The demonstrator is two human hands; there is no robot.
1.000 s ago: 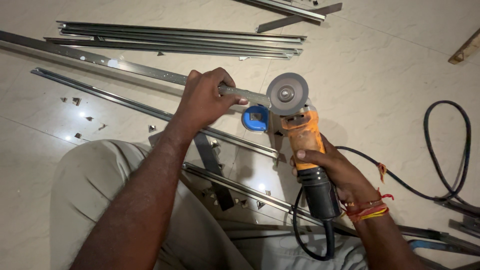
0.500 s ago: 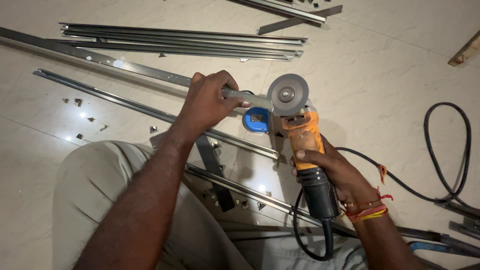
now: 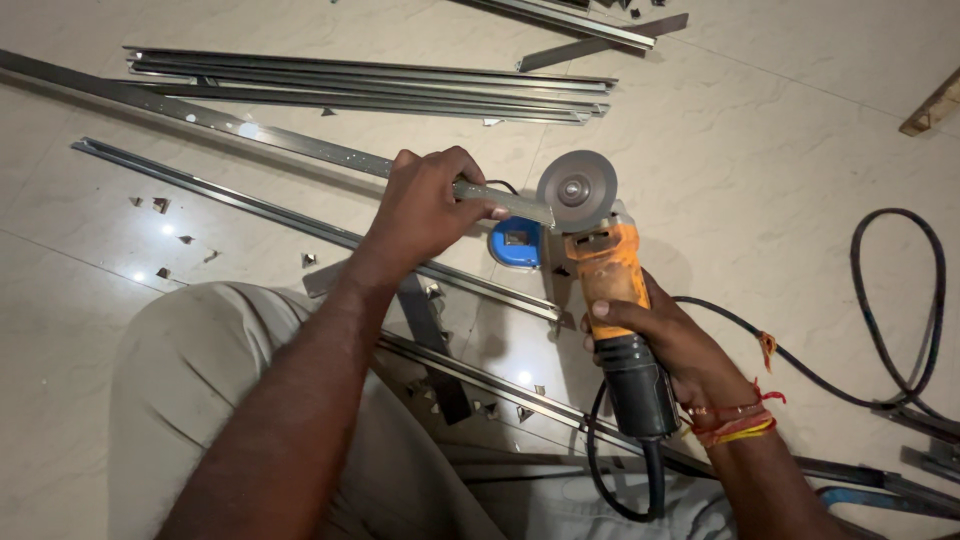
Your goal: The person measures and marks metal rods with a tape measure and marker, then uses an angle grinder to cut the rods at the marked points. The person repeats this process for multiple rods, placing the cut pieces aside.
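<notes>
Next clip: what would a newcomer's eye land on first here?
The orange angle grinder at centre, gripped by the right hand, its grey disc meeting a metal strip held by the left hand. Behind it, long metal channels lie bundled on the pale tiled floor, and a black cable loops at the right.
</notes>
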